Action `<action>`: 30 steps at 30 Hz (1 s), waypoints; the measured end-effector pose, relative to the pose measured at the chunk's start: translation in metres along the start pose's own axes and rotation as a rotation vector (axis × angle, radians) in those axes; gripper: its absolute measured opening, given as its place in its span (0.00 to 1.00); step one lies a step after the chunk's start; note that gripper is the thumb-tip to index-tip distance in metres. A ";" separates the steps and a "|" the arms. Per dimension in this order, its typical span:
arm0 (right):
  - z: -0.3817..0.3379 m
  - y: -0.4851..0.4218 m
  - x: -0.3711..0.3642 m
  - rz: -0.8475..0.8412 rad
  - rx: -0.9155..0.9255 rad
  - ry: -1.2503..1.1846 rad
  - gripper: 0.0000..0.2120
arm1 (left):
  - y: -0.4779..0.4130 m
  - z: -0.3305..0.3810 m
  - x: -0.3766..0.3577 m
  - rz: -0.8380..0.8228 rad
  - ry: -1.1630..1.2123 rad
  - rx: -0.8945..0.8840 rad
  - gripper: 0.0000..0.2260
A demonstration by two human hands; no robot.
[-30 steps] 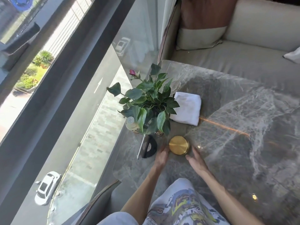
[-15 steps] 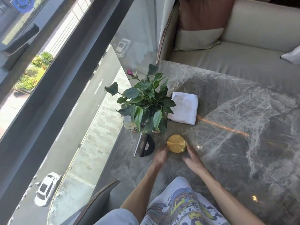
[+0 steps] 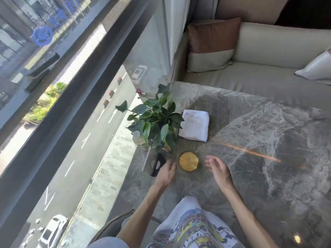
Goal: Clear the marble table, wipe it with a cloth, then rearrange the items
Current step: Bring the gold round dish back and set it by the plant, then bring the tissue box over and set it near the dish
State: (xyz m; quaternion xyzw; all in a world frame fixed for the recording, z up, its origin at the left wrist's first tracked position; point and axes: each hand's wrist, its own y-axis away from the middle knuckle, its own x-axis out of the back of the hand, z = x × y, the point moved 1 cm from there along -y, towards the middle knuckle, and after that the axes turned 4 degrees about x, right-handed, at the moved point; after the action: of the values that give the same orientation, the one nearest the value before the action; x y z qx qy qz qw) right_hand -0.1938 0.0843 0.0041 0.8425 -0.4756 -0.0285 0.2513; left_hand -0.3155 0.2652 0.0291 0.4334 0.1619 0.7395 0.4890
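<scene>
A round gold lid or container [image 3: 188,161] sits on the grey marble table [image 3: 259,140] near its left edge. My left hand [image 3: 167,173] hovers just left of it, fingers apart, and my right hand [image 3: 217,169] is a short way to its right, fingers loosely curled and empty. Neither hand touches the gold piece. Behind it stands a leafy potted plant [image 3: 157,120] with a pink bud. A folded white cloth [image 3: 195,125] lies to the plant's right. A small pale bottle [image 3: 138,139] stands under the leaves.
A black and white card or stand [image 3: 155,164] leans at the table's left edge, beside my left hand. A tall glass window [image 3: 80,122] runs along the left. A beige sofa [image 3: 259,79] with cushions borders the table's far side.
Both hands have drawn back from the gold piece and spread apart; earlier they flanked it closely. The view has tilted up, showing more of the sofa.
</scene>
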 end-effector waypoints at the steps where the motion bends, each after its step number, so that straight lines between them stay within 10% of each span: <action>1: 0.001 0.010 0.008 0.022 0.000 -0.007 0.08 | 0.004 -0.002 -0.002 0.000 -0.066 -0.021 0.18; 12: 0.102 0.169 0.159 0.068 -0.136 0.826 0.29 | 0.055 -0.002 -0.107 -0.190 -0.798 -0.193 0.22; 30: 0.177 0.217 0.422 -0.177 -0.125 0.441 0.23 | 0.196 0.095 -0.355 -0.049 -0.806 -0.147 0.21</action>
State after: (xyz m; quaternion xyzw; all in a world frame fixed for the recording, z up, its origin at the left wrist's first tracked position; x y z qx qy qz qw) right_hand -0.1858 -0.4215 0.0280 0.8496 -0.3309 0.1048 0.3970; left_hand -0.3017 -0.1505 0.0423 0.6483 -0.0857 0.5082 0.5604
